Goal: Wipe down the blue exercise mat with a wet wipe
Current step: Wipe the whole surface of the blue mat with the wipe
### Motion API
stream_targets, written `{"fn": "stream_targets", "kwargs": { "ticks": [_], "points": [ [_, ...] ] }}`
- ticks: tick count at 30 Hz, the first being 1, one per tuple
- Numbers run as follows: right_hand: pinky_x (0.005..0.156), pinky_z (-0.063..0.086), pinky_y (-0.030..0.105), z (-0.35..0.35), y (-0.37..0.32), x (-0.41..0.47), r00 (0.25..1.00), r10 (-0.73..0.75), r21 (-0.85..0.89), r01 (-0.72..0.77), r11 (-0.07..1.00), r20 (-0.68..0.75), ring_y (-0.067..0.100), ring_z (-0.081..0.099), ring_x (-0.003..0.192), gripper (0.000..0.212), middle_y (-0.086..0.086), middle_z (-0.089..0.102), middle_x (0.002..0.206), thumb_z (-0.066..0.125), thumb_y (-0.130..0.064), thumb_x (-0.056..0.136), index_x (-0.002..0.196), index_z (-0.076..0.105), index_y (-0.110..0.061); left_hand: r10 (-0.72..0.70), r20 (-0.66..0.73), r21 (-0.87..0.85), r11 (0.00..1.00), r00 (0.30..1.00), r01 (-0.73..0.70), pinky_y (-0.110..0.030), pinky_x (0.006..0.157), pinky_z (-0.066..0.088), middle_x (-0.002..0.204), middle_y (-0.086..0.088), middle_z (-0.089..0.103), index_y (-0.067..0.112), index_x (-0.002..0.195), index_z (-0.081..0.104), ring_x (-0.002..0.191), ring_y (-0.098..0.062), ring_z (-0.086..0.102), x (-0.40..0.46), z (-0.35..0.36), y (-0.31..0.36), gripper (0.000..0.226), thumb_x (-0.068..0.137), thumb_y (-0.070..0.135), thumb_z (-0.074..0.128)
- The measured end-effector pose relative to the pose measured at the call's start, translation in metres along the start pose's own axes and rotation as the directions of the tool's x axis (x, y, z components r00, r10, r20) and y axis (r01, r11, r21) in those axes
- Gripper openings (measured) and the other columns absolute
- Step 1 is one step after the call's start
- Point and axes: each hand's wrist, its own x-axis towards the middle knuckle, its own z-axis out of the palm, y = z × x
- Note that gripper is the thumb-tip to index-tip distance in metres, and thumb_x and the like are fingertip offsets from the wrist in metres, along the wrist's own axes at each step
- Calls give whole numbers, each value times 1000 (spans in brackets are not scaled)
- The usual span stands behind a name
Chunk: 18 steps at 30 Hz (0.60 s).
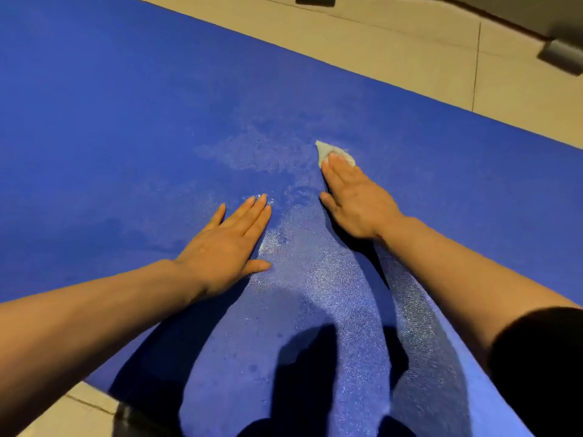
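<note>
Left hand [225, 244] lies flat on blue mat [94, 137], fingers straight, holding nothing. Right hand [355, 200], fingers straight, presses wet wipe [328, 151] under its fingertips, mid-mat. Wipe's free corner points away and leftward. Mat's long axis runs upper left to lower right.

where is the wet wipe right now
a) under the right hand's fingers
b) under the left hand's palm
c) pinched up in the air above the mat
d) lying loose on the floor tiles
a: the wet wipe lies flat on the blue mat, with the right hand pressing its straight fingers on it; the left hand rests bare on the mat.
</note>
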Motion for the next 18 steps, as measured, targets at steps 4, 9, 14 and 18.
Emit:
{"fn": "stream_targets", "kwargs": {
  "ticks": [4, 9, 14, 18],
  "points": [
    [121, 2, 36, -3, -11, 39, 993, 119, 119, -121, 986, 20, 21, -8, 149, 66, 8, -9, 162, 32, -32, 104, 154, -2, -7, -15, 25, 13, 1000, 1000, 15, -41, 121, -7, 154, -1, -32, 14, 149, -23, 146, -15, -22, 1, -6, 7, 90, 95, 58, 35],
    [120, -8, 30, 18, -34, -40, 999, -54, 26, 54, 998, -3, 21, -9, 149, 64, 11, -11, 161, 30, -32, 105, 154, 0, -5, 26, 5, 43, 999, 1000, -26, -40, 120, -9, 158, -1, -26, 15, 152, -17, 147, -14, -17, -13, -9, 8, 91, 96, 57, 40],
    [116, -12, 23, 17, -38, -47, 998, -63, -15, 63, 998, 24, 20, -7, 150, 62, 10, -8, 162, 30, -31, 105, 154, 1, -7, 39, 44, 14, 999, 998, -40, -41, 119, -11, 157, 1, -29, 18, 150, -21, 146, -14, -20, -32, 2, 13, 91, 95, 58, 40],
    [121, -3, 31, 15, -45, -12, 993, 99, 37, -101, 994, 61, 22, -8, 150, 63, 11, -9, 162, 29, -31, 105, 154, -2, -5, 18, 50, 19, 1000, 999, -19, -43, 120, -8, 158, 0, -27, 16, 152, -18, 147, -15, -18, -33, 2, 18, 90, 96, 55, 41]
  ]
}}
